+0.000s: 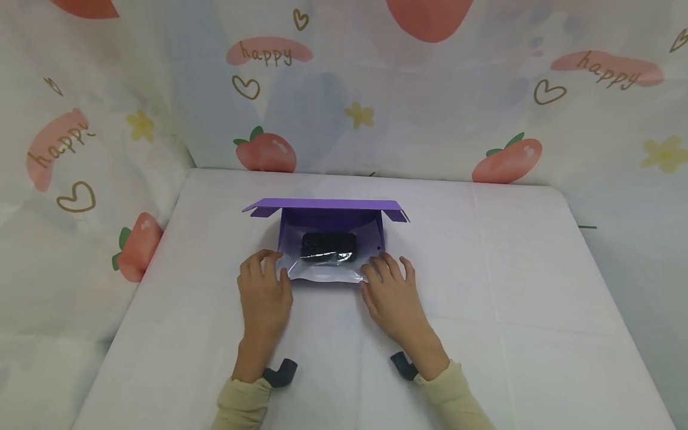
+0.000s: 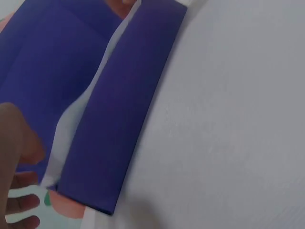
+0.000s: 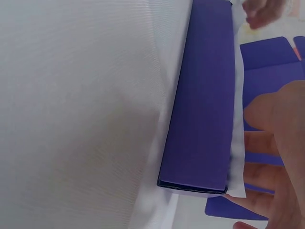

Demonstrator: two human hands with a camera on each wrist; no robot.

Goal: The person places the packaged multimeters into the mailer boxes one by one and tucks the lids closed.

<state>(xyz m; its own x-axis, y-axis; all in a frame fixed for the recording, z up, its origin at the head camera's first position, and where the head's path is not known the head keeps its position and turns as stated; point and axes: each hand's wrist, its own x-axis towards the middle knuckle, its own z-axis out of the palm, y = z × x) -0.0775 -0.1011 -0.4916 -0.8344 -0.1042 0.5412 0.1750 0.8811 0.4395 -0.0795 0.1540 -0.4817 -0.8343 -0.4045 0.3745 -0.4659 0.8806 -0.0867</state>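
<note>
A purple cardboard box (image 1: 331,205) stands on the table with its lid raised at the back. Inside lies a black oblong item (image 1: 329,246) under glossy clear plastic; its kind is hard to tell. The pale edge of a plastic bag (image 1: 325,275) shows along the box's front, and its rim rises above the front wall in both wrist views. My left hand (image 1: 263,292) is at the left front corner, fingers spread and loosely bent. At the right front corner is my right hand (image 1: 395,295), fingers apart, close to the bag's edge. Neither hand visibly grips anything.
A white cloth covers the table (image 1: 537,286). Behind it and on the left hangs a printed curtain (image 1: 430,107) with peaches, hearts and lettering. Dark wrist mounts (image 1: 281,373) stick out from the inner side of both wrists.
</note>
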